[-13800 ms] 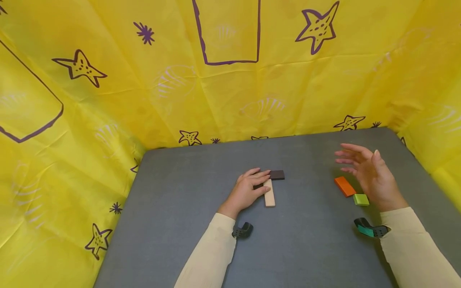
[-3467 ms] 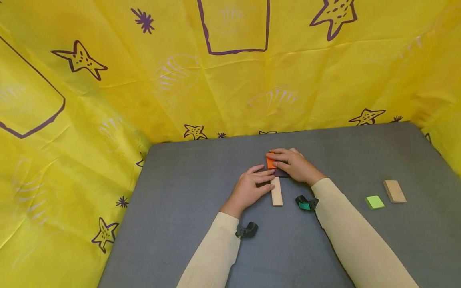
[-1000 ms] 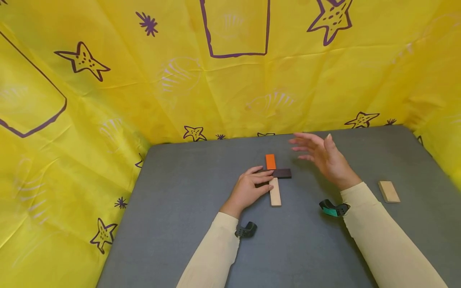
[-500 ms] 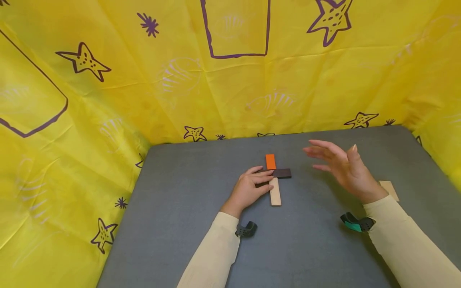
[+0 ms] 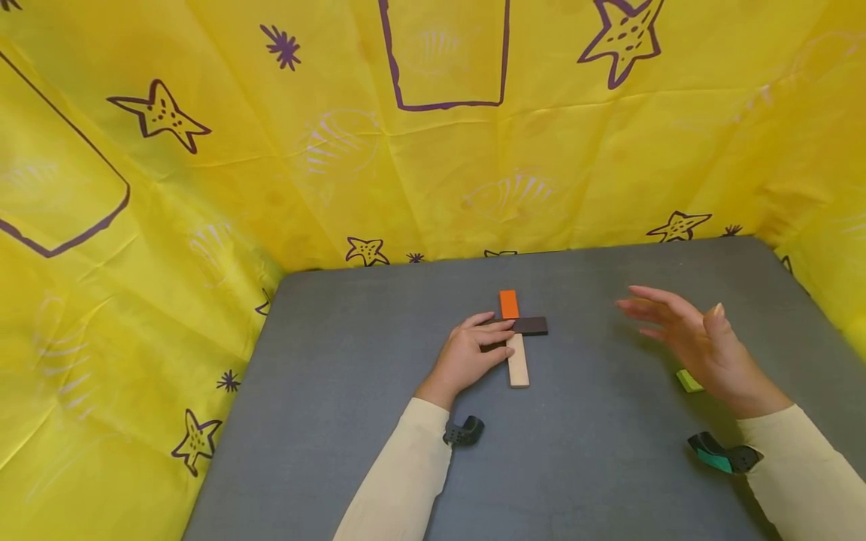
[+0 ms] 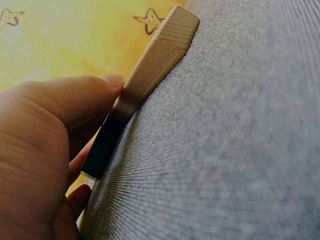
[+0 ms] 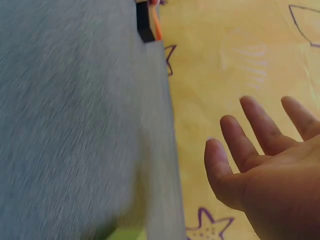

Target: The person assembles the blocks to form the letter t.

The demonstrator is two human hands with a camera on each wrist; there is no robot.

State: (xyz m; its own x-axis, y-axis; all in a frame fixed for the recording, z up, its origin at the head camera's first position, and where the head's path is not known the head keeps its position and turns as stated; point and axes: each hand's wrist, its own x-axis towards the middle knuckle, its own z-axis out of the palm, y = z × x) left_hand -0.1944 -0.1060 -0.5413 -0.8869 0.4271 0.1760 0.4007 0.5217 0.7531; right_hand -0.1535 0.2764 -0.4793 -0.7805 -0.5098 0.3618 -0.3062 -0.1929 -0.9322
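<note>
My left hand [image 5: 467, 357] rests on a small group of flat blocks, its fingers extended. The fingertips lie over the dark block [image 5: 532, 325], hiding its left part, while the thumb touches the pale wooden block [image 5: 517, 364]. That wooden block [image 6: 155, 65] meets the dark one in the left wrist view. An orange block [image 5: 509, 303] lies at the far side of the dark block, forming a cross-like shape. Off to the right, my right hand [image 5: 704, 357] hovers with fingers spread and holds nothing. Beneath it, a light green block [image 5: 689, 382] is partly hidden.
The blocks lie on a grey table [image 5: 575, 451]. Yellow cloth [image 5: 433, 173] with purple starfish drawings hangs behind it and at both sides. Dark straps, one with a green patch [image 5: 714, 461], sit at the wrists.
The orange block went from the right to the dark block's far side earlier. Lately my right hand moved right and nearer; the green block shows, and the right-hand wooden block is hidden.
</note>
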